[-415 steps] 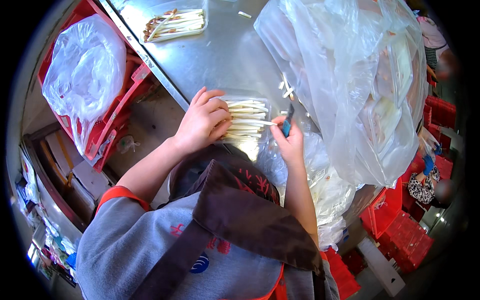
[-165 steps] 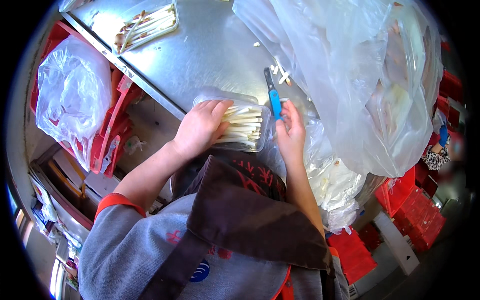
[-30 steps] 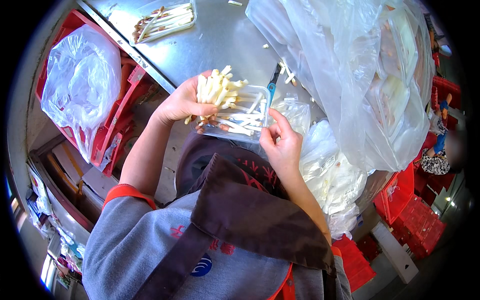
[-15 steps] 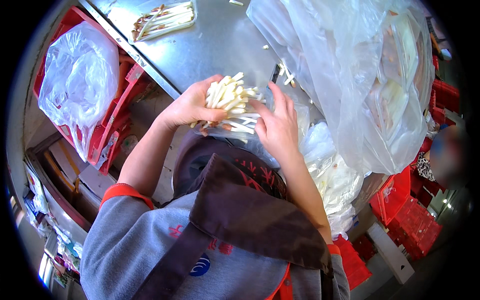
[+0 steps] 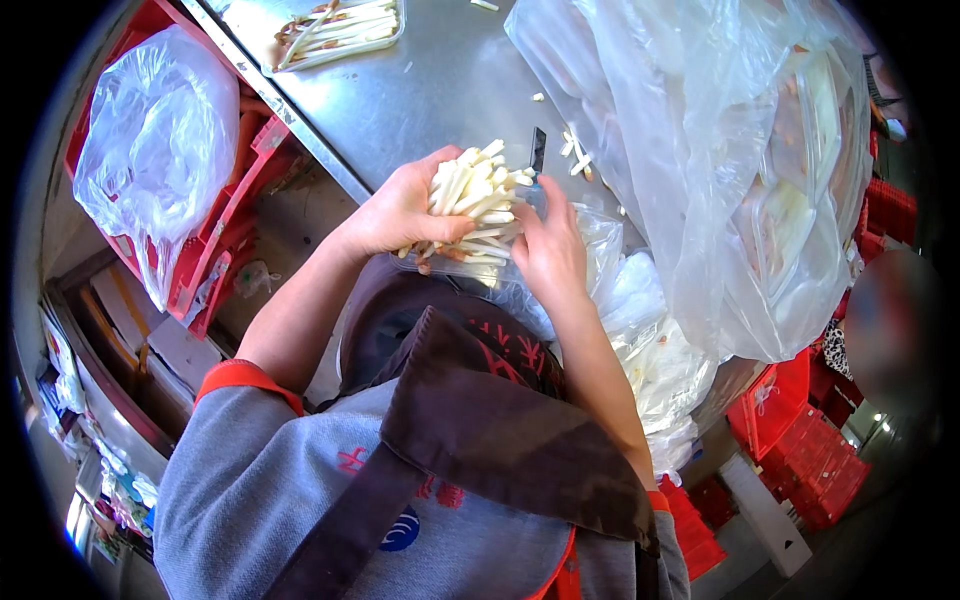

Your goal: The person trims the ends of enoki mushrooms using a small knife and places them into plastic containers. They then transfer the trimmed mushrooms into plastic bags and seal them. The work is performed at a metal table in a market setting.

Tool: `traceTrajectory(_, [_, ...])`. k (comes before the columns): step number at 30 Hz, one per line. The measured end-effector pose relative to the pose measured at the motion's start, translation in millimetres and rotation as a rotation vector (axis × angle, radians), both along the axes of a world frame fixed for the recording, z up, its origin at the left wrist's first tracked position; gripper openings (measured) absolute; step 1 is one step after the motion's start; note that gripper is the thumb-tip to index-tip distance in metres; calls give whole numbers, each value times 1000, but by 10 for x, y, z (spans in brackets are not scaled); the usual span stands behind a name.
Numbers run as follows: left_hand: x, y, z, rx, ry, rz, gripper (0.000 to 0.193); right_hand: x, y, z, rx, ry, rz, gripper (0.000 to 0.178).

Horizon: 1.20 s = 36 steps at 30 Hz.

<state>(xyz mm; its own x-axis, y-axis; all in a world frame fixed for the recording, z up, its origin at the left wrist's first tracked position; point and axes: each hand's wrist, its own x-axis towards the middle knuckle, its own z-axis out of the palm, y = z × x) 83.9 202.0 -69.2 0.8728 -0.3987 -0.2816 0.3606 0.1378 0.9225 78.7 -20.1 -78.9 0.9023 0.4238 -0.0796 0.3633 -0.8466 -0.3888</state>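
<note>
My left hand (image 5: 400,212) is wrapped round a thick bundle of mushrooms (image 5: 468,185) with long white stems, thumb across the near side. A few brown caps show below the thumb. Under the bundle lies a clear plastic tray (image 5: 478,269) with more stems in it, close against my body. My right hand (image 5: 553,250) is at the right of the bundle, one finger touching the stems and others extended. A knife (image 5: 538,150) with a dark blade sticks out past those fingertips. Its handle is mostly hidden and appears to run beneath my right hand.
At the far left of the metal table (image 5: 440,80) stands a filled mushroom tray (image 5: 340,35). Cut stem pieces (image 5: 577,155) lie beyond my right hand. A large clear plastic bag (image 5: 690,170) covers the right side. Red crates (image 5: 215,250) with a plastic bag (image 5: 155,150) stand left.
My left hand and the bundle have shifted slightly right. The knife blade has tipped from a rightward slant to nearly straight away from me. The right hand's fingers have moved slightly.
</note>
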Motion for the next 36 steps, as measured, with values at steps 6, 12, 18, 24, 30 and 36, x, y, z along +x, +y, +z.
traceTrajectory(6, [-13, 16, -12, 17, 10, 17, 48, 46, -37, 101, 143, -19, 166, 22])
traceTrajectory(12, [-24, 0, -26, 26, -29, 73, 48, -44, -104, 383, 133, 17, 246, 27])
traceTrajectory(18, [-38, -12, -43, 8, -39, 113, 48, -187, -93, 187, 118, -192, 188, 22])
traceTrajectory(24, [-25, -43, -25, -22, -58, 108, 45, 24, 87, 115, -232, -194, 217, 8])
traceTrajectory(30, [-30, -32, -39, -40, -51, 82, 44, 121, 240, -10, -196, -69, 286, 9])
traceTrajectory(36, [-48, -5, -82, -114, -45, 154, 45, 85, 174, 60, -14, -202, 126, 12])
